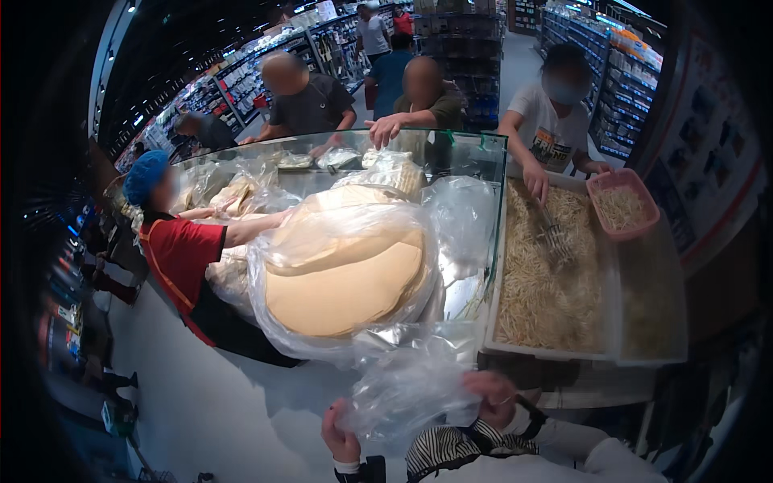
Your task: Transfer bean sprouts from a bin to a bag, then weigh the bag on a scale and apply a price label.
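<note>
At the bottom of the head view, my left hand [341,431] grips one side of a clear plastic bag [404,392]. On the bag's other side my right hand [494,395] closes on its edge, slightly blurred. The bag hangs loose and crumpled between both hands, in front of the display counter. Just beyond it lies a big stack of thin, round, tan sheets [344,287], probably tofu skin, partly wrapped in clear plastic. A co-worker's arm reaches to the back of that stack.
At left stands a co-worker in a red shirt [187,253] and blue cap. A glass guard [496,211] edges the counter. Right of it is a white tub [549,350] of bean sprouts, where a person holds tongs [557,241] and a pink basket [649,211]. Several people stand behind the counter.
</note>
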A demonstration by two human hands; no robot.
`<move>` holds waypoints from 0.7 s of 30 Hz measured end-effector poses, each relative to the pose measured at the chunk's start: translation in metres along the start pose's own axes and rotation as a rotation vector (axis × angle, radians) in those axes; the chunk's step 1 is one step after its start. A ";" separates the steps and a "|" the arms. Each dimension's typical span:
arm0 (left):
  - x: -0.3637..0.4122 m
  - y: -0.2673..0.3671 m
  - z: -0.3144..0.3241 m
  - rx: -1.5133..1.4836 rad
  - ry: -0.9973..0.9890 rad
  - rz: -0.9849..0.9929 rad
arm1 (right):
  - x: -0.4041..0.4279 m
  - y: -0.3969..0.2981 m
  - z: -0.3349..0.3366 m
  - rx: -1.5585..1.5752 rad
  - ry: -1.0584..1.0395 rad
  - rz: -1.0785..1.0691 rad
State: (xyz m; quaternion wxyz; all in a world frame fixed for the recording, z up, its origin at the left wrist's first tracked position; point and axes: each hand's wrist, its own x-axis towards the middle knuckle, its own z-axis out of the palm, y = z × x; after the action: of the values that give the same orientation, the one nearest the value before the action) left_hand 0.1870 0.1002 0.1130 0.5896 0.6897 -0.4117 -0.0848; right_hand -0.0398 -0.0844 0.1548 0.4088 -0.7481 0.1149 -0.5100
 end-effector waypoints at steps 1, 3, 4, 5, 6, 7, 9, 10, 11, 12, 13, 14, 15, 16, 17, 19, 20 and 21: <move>-0.006 -0.025 -0.008 0.071 -0.108 -0.118 | -0.020 0.018 0.022 -0.012 -0.260 0.214; -0.040 -0.096 -0.028 0.424 -0.624 -0.368 | -0.073 0.076 0.069 -0.115 -1.027 0.461; -0.055 -0.111 -0.036 0.519 -0.874 -0.501 | -0.096 0.104 0.085 -0.222 -1.525 0.476; -0.057 -0.125 -0.047 0.624 -1.111 -0.637 | -0.108 0.112 0.106 -0.215 -1.522 0.477; -0.039 -0.096 -0.049 0.236 -1.028 -0.926 | -0.117 0.117 0.114 -0.134 -1.399 0.500; -0.032 -0.100 -0.055 0.006 -0.940 -0.990 | -0.123 0.125 0.118 -0.060 -1.269 0.521; -0.015 -0.103 -0.080 -0.204 -0.680 -0.968 | -0.078 0.112 0.129 -0.100 -1.028 0.585; 0.005 -0.106 -0.080 -0.192 -0.560 -0.868 | -0.049 0.108 0.127 -0.154 -0.775 0.636; 0.025 -0.105 -0.071 -0.194 -0.567 -0.874 | -0.027 0.110 0.122 -0.242 -0.674 0.707; 0.050 -0.104 -0.055 0.185 -0.317 -0.714 | -0.010 0.113 0.117 -0.329 -0.571 0.777; 0.082 -0.105 -0.032 0.539 -0.069 -0.516 | -0.003 0.122 0.104 -0.401 -0.442 0.716; 0.109 -0.108 -0.014 0.877 0.199 -0.298 | 0.000 0.132 0.089 -0.464 -0.323 0.645; 0.132 -0.112 0.001 0.849 0.285 -0.248 | 0.007 0.139 0.073 -0.567 -0.292 0.602; 0.150 -0.119 0.014 0.820 0.368 -0.203 | 0.010 0.144 0.056 -0.669 -0.264 0.563; 0.166 -0.125 0.029 0.812 0.358 -0.204 | 0.012 0.150 0.034 -0.734 -0.256 0.485; 0.190 -0.139 0.053 0.940 0.478 -0.054 | 0.005 0.161 -0.001 -0.849 -0.305 0.348; 0.197 -0.148 0.060 0.940 0.487 -0.051 | 0.002 0.170 -0.014 -0.897 -0.359 0.281; 0.201 -0.157 0.068 0.860 0.575 0.005 | -0.004 0.174 -0.022 -0.894 -0.372 0.272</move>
State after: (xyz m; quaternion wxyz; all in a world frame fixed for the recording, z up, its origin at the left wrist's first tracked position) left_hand 0.3493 -0.0900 0.0291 0.3421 0.8643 -0.2324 0.2864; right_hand -0.0180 -0.2040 0.0288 0.1245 -0.9064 0.3440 -0.2109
